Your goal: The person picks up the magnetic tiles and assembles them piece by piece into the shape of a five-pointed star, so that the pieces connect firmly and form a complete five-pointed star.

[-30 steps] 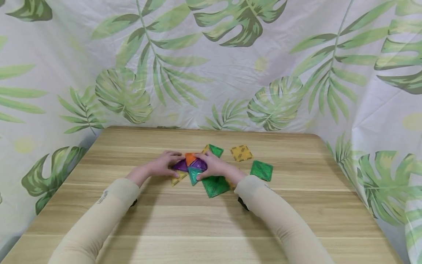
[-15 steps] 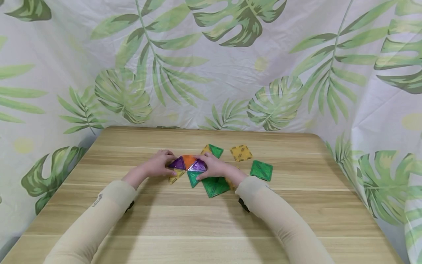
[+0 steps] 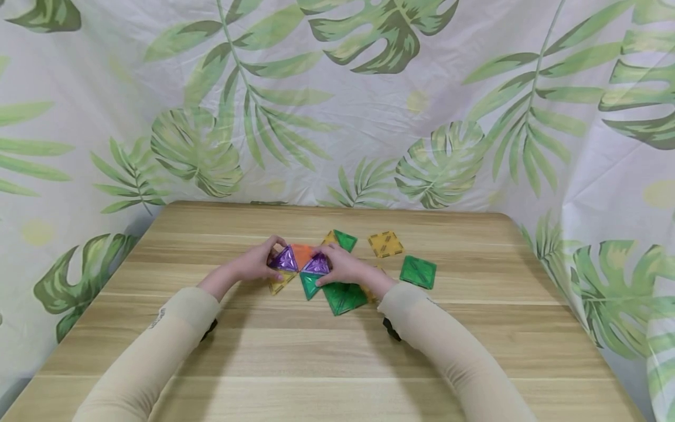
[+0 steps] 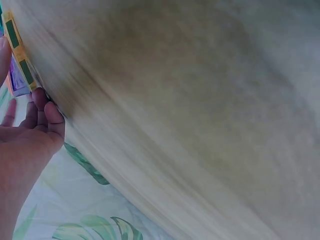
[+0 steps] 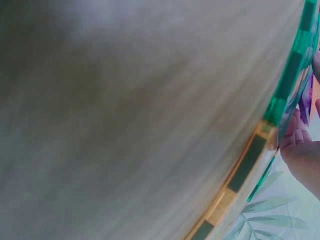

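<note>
In the head view my left hand (image 3: pixel 258 261) grips the outer side of a purple triangular magnetic tile (image 3: pixel 285 259), its thumb at a yellow triangular tile (image 3: pixel 282 282) just below. My right hand (image 3: pixel 341 266) holds a second purple triangular tile (image 3: pixel 316 265), with the thumb on a teal triangular tile (image 3: pixel 309 285). Between the purple pieces sits an orange tile (image 3: pixel 302 255). These pieces meet edge to edge like a fan with a gap at the front. The left wrist view catches the yellow tile's edge (image 4: pixel 20 55) beside the fingers. Fingertips are partly hidden.
Green tiles (image 3: pixel 345 299) lie under and beside the right wrist. A green triangle (image 3: pixel 345 241) touches a yellow piece behind that hand. Farther right are a yellow square (image 3: pixel 385 244) and a green square (image 3: pixel 419 272). The wooden table (image 3: pixel 295 363) meets a leaf-print cloth (image 3: pixel 364 135) behind.
My left hand has shifted slightly left with the left purple and yellow tiles. The orange tile shows wider, and the left purple tile now catches more light. The right hand has barely moved.
</note>
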Action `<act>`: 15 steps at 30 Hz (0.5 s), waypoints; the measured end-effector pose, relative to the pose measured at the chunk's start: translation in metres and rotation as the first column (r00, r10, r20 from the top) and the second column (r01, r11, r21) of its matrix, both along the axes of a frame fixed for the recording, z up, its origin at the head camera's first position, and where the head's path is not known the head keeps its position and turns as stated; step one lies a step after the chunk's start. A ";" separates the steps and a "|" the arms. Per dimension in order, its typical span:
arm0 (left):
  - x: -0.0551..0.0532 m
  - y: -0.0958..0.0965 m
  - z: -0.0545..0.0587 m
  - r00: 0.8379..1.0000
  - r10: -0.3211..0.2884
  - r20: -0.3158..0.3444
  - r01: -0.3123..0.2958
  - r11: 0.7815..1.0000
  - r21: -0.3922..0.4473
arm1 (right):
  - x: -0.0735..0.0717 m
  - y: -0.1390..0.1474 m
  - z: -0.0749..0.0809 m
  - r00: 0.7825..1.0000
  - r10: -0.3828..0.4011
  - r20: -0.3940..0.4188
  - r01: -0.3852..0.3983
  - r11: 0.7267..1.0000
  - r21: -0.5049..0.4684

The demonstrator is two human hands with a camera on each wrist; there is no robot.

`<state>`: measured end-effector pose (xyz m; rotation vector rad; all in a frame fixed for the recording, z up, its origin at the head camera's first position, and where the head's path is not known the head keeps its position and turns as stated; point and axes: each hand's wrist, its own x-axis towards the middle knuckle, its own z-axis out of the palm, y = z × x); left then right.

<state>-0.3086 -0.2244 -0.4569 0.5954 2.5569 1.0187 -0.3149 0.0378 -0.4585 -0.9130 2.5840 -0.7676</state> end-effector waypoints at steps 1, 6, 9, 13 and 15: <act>0.000 0.000 0.001 1.000 -0.007 -0.004 0.007 1.000 0.014 | 0.000 -0.001 0.000 1.000 -0.005 -0.003 0.005 1.000 -0.009; -0.001 -0.001 -0.001 0.998 -0.044 -0.048 0.047 0.997 0.062 | 0.001 -0.003 -0.002 0.999 -0.039 -0.017 0.038 0.998 -0.040; -0.001 -0.003 -0.003 0.998 -0.039 -0.044 0.042 0.998 0.053 | 0.002 -0.004 -0.001 0.999 -0.047 -0.022 0.046 0.998 -0.044; -0.001 -0.006 -0.003 1.000 -0.026 -0.007 0.026 0.999 0.026 | 0.002 -0.004 -0.001 0.999 -0.037 -0.024 0.035 0.998 -0.061; -0.001 -0.006 -0.002 0.999 -0.026 0.034 0.024 0.999 0.034 | 0.001 -0.004 -0.001 0.999 -0.035 -0.007 0.034 0.995 -0.091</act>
